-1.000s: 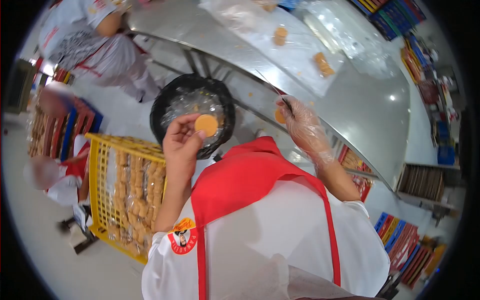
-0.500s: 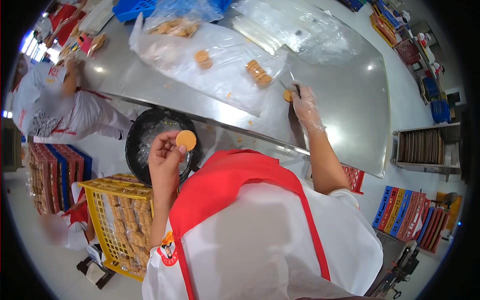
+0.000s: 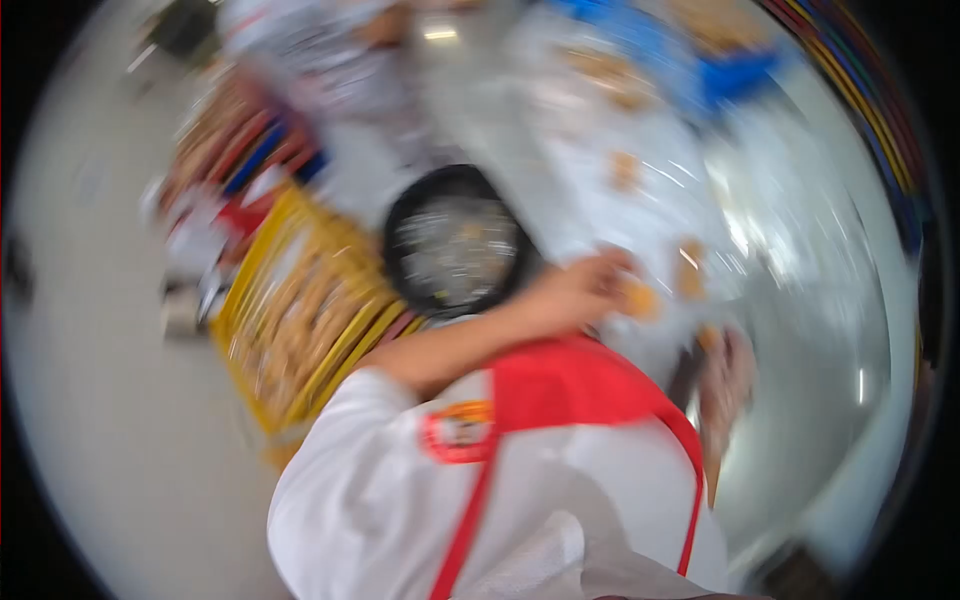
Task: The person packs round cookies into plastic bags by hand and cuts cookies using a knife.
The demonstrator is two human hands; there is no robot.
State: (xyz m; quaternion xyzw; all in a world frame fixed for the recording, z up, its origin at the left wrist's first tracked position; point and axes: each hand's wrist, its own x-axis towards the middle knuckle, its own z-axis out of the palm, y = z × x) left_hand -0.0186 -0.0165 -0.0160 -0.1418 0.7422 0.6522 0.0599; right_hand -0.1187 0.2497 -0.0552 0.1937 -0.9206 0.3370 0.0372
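Note:
The view is smeared by motion. My left hand (image 3: 600, 283) is closed on a round orange-tan cookie (image 3: 640, 299) at the near edge of the metal table (image 3: 840, 400). My gloved right hand (image 3: 727, 375) is over the table to its right, blurred, beside another round cookie (image 3: 709, 338); the thin tool seen in it earlier cannot be made out. Beyond my hands, a short stack of cookies (image 3: 690, 268) and a smaller stack (image 3: 625, 170) lie on clear plastic sheeting (image 3: 585, 205).
A black bin (image 3: 455, 240) lined with plastic stands left of the table. Nearer on the left is a yellow crate (image 3: 250, 255) of packed cookies. Another person (image 3: 320, 70) stands at the far left of the table. Blue trays (image 3: 740, 75) lie at the back.
My left hand has moved from over the bin rightward to the table edge, still with the cookie. The view has turned, and the two hands are closer together.

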